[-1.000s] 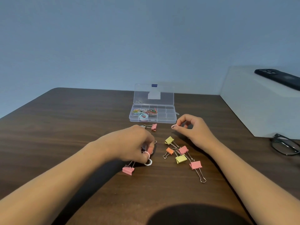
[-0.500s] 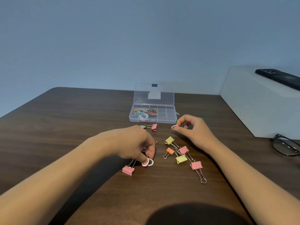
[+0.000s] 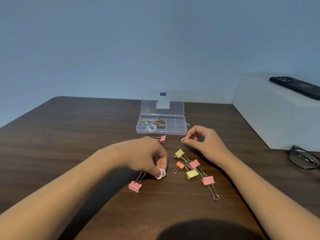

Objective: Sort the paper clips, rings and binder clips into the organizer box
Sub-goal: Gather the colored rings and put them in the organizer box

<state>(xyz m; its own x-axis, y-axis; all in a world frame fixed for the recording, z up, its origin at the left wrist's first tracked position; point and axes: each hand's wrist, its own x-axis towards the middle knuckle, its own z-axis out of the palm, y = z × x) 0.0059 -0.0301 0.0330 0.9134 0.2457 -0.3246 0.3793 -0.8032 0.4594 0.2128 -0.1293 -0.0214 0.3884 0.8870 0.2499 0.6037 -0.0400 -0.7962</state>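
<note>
The left hand (image 3: 147, 156) is curled, its fingertips pinching 2 small plastic rings (image 3: 161, 174), 1 pale pink and 1 white, pressed side by side low over the dark wooden table (image 3: 69, 135); whether they touch the wood cannot be told. The right hand (image 3: 206, 144) pinches 1 pink plastic ring (image 3: 183, 140) between thumb and forefinger, near the front of the clear plastic organizer box (image 3: 176, 130). The box's lid stands open, with coloured wire paper clips (image 3: 152, 121) and pale blue and pink rings (image 3: 151, 127) in its left compartments. A pink metal binder clip (image 3: 135, 186) lies just beside the left hand, another pink clip (image 3: 163, 139) lies before the box, and 5 mixed pink, yellow and orange clips (image 3: 192, 174) are clustered between the forearms. 1 second ago the white ring lay slightly apart from the left fingertips; the right hand has barely shifted. The black-framed glasses (image 3: 303, 158) are cut off at the right edge.
</note>
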